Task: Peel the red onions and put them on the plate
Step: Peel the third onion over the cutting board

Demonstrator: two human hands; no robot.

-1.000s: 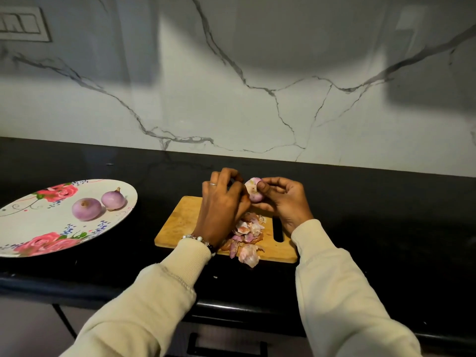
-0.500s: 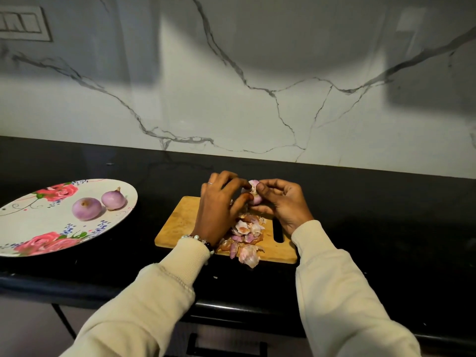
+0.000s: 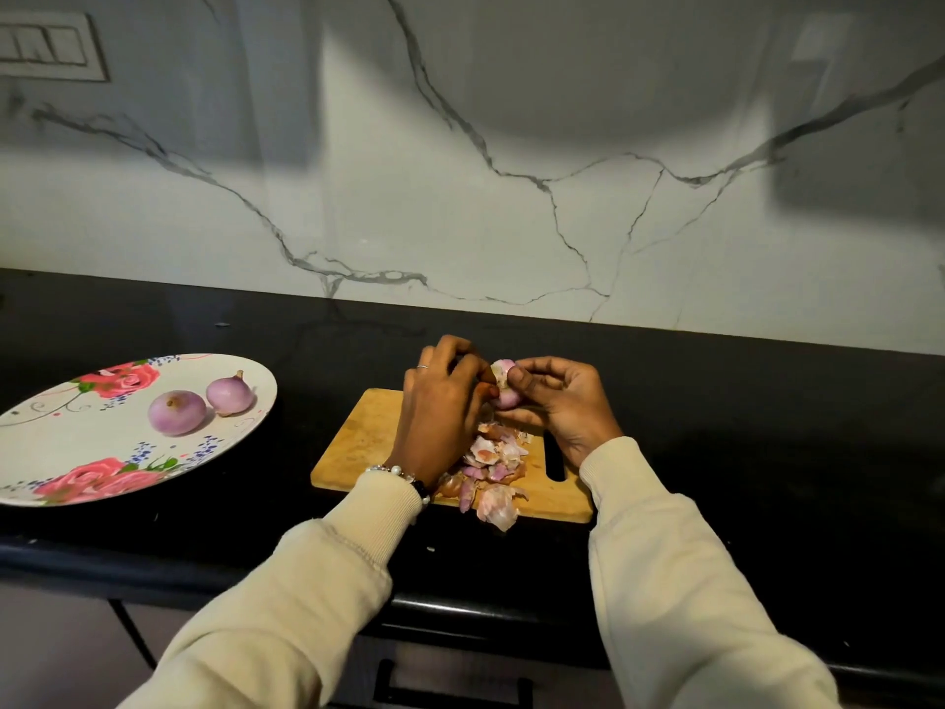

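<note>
A small red onion (image 3: 505,385) sits between both hands above the far edge of a wooden cutting board (image 3: 365,442). My right hand (image 3: 560,401) grips the onion from the right, thumb on its top. My left hand (image 3: 440,401) pinches the onion's skin from the left with curled fingers. A heap of pink and brown onion peels (image 3: 491,468) lies on the board below the hands. Two peeled onions (image 3: 177,411) (image 3: 230,394) rest on a white plate with red roses (image 3: 61,452) at the left.
The board and plate stand on a black counter (image 3: 741,427) against a white marble wall (image 3: 511,171). A switch panel (image 3: 48,46) is at the upper left. Some peels hang over the board's near edge. A drawer handle (image 3: 450,690) shows below the counter edge.
My left fingers have shifted over the onion's left side, tugging at the skin. The onion has turned slightly in my right hand. The plate and board are unchanged.
</note>
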